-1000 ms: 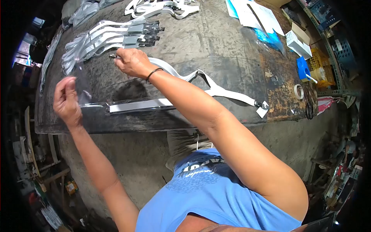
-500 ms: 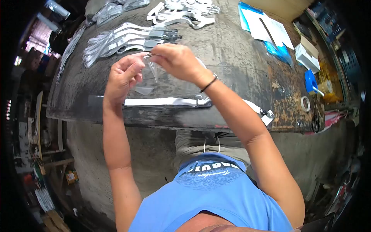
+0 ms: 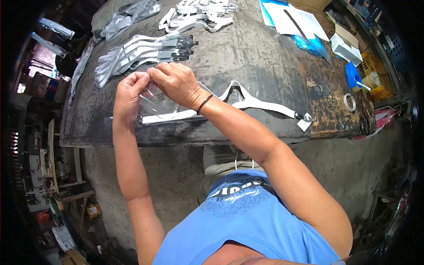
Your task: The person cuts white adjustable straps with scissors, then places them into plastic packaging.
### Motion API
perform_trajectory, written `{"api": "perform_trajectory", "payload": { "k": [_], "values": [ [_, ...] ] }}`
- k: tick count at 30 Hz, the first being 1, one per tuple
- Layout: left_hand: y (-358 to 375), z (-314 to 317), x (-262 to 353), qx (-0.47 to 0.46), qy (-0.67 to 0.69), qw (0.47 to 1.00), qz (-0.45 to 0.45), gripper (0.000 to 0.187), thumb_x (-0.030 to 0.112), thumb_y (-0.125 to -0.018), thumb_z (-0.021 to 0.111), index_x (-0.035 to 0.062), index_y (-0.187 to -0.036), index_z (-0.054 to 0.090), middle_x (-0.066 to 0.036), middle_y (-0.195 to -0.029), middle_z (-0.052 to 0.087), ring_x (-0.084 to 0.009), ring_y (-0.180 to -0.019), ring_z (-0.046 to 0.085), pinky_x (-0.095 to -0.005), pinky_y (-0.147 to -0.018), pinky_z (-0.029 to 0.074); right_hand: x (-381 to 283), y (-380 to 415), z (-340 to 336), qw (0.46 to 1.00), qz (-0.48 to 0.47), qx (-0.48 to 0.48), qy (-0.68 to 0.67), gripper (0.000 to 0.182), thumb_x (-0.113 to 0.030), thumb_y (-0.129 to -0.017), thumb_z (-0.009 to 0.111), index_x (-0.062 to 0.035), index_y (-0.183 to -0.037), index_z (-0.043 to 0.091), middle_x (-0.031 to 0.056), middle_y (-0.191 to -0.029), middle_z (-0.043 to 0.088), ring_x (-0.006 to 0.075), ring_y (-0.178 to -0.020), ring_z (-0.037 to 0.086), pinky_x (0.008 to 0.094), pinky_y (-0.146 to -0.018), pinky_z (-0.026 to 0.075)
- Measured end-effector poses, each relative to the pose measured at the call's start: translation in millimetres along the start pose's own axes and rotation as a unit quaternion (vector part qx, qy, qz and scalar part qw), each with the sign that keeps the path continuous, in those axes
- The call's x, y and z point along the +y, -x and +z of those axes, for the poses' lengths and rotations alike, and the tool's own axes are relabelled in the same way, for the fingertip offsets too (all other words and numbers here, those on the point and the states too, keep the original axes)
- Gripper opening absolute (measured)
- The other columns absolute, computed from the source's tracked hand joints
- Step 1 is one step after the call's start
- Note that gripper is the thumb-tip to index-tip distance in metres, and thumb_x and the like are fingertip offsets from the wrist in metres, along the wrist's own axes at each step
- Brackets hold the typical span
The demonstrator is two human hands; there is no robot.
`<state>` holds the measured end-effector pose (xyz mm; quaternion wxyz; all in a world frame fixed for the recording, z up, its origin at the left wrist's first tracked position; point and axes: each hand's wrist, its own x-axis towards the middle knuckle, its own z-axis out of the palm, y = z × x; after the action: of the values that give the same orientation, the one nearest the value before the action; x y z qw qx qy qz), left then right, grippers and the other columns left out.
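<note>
My left hand (image 3: 130, 95) is closed, its thumb and fingers pinching a clear plastic piece (image 3: 149, 102) that hangs below. My right hand (image 3: 176, 84), with a dark band at the wrist, meets it at the fingertips and is closed on the top of the same plastic. Below and to the right, a white strap (image 3: 265, 106) lies along the table's near side, with a raised loop and a black clip and white tag (image 3: 304, 122) at its right end. Behind my hands is a fanned row of white straps in clear bags (image 3: 132, 52).
The dark worn table (image 3: 247, 48) bears loose white straps (image 3: 198, 20) at the back and bagged ones at the back left. White papers (image 3: 291, 21), a white box (image 3: 346, 48), a blue tape dispenser (image 3: 353, 77) and a tape roll (image 3: 349, 102) are on the right.
Both hands have moved slightly left and down, still together. The white strap's raised loop, mostly hidden behind my right arm before, now shows. The camera view has shifted a little.
</note>
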<state>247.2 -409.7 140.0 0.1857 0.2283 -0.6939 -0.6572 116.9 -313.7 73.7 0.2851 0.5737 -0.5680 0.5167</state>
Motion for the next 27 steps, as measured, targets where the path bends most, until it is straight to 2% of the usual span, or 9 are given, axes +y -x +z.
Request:
{"api": "perform_trajectory", "payload": {
  "k": [2, 5, 7, 9, 12, 16, 19, 20, 27],
  "values": [
    [-4.9, -1.1, -4.2, -0.012, -0.019, 0.998, 0.054, 0.013, 0.015, -0.092, 0.063, 0.0015, -0.092, 0.064, -0.003, -0.084, 0.064, -0.0087, -0.073, 0.057, -0.0228, -0.068, 0.046, -2.5, -4.4, -8.6, 0.999, 0.023, -0.020, -0.029, 0.032, -0.019, -0.077, 0.065, -0.0128, -0.108, 0.059, 0.0046, -0.082, 0.058, 0.0229, -0.078, 0.063, 0.0363, -0.067, 0.051],
    [-10.6, -7.3, -0.9, -0.025, -0.082, 0.992, 0.094, 0.012, 0.012, -0.091, 0.063, 0.0003, -0.089, 0.065, -0.001, -0.082, 0.062, -0.0071, -0.071, 0.052, -0.0227, -0.067, 0.043, 18.8, 3.7, -14.8, 0.960, 0.142, -0.188, -0.154, 0.074, -0.010, -0.076, 0.071, -0.0128, -0.142, 0.036, 0.0177, -0.116, 0.059, 0.0366, -0.103, 0.061, 0.0422, -0.086, 0.051],
    [-10.3, -17.5, 8.9, -0.049, -0.135, 0.984, 0.107, 0.015, 0.016, -0.089, 0.066, 0.0018, -0.085, 0.067, -0.001, -0.090, 0.060, -0.0068, -0.073, 0.050, -0.0222, -0.069, 0.041, 40.2, 4.7, -34.5, 0.892, 0.213, -0.330, -0.225, 0.075, -0.005, -0.077, 0.066, -0.0146, -0.144, 0.034, 0.0195, -0.112, 0.062, 0.0279, -0.096, 0.063, 0.0384, -0.084, 0.050],
    [-11.2, -28.9, 15.9, -0.048, -0.150, 0.982, 0.106, 0.013, 0.015, -0.089, 0.066, 0.0018, -0.085, 0.067, -0.001, -0.090, 0.060, -0.0068, -0.073, 0.050, -0.0221, -0.069, 0.041, 65.3, 15.6, -48.1, 0.873, 0.214, -0.384, -0.211, 0.065, -0.004, -0.077, 0.059, -0.0127, -0.139, 0.042, 0.0153, -0.101, 0.064, 0.0216, -0.082, 0.060, 0.0348, -0.076, 0.049],
    [-17.6, -40.0, 25.3, -0.059, -0.180, 0.975, 0.113, 0.010, 0.011, -0.087, 0.067, 0.0017, -0.085, 0.066, -0.001, -0.091, 0.060, -0.0067, -0.073, 0.051, -0.0220, -0.068, 0.043, 89.6, 25.1, -72.6, 0.850, 0.254, -0.419, -0.192, 0.051, -0.010, -0.078, 0.062, -0.0073, -0.128, 0.049, 0.0169, -0.101, 0.062, 0.0269, -0.093, 0.060, 0.0387, -0.083, 0.048],
    [-24.7, -45.5, 41.3, -0.062, -0.249, 0.955, 0.148, 0.009, 0.010, -0.085, 0.066, 0.0016, -0.081, 0.066, -0.002, -0.094, 0.061, -0.0065, -0.075, 0.052, -0.0218, -0.068, 0.043, 111.2, 30.3, -91.7, 0.835, 0.255, -0.463, -0.152, 0.040, -0.021, -0.082, 0.064, -0.0049, -0.118, 0.054, 0.0117, -0.092, 0.059, 0.0224, -0.089, 0.057, 0.0373, -0.079, 0.046],
    [-32.8, -47.8, 48.7, -0.063, -0.324, 0.932, 0.146, 0.012, 0.013, -0.087, 0.065, 0.0029, -0.080, 0.065, -0.002, -0.100, 0.061, -0.0075, -0.081, 0.053, -0.0228, -0.072, 0.043, 118.1, 31.5, -104.2, 0.773, 0.354, -0.448, -0.276, 0.050, -0.051, -0.090, 0.056, -0.0040, -0.106, 0.060, 0.0035, -0.090, 0.056, 0.0151, -0.088, 0.055, 0.0311, -0.081, 0.043],
    [-35.9, -46.6, 48.3, -0.067, -0.320, 0.934, 0.143, 0.012, 0.013, -0.087, 0.065, 0.0029, -0.080, 0.065, -0.002, -0.100, 0.061, -0.0075, -0.081, 0.053, -0.0228, -0.072, 0.043, 107.0, 20.3, -114.9, 0.735, 0.442, -0.400, -0.324, 0.049, -0.051, -0.090, 0.055, -0.0044, -0.105, 0.061, 0.0042, -0.090, 0.057, 0.0147, -0.085, 0.054, 0.0304, -0.083, 0.041],
    [-48.4, -32.3, 62.3, -0.040, -0.343, 0.914, 0.215, 0.012, 0.010, -0.087, 0.065, 0.0010, -0.080, 0.063, -0.002, -0.097, 0.062, -0.0083, -0.082, 0.054, -0.0225, -0.074, 0.044, 135.7, 26.8, -103.2, 0.811, 0.300, -0.448, -0.227, 0.031, -0.035, -0.091, 0.061, -0.0041, -0.094, 0.059, 0.0022, -0.079, 0.056, 0.0130, -0.076, 0.049, 0.0308, -0.068, 0.040]
  ]
}}
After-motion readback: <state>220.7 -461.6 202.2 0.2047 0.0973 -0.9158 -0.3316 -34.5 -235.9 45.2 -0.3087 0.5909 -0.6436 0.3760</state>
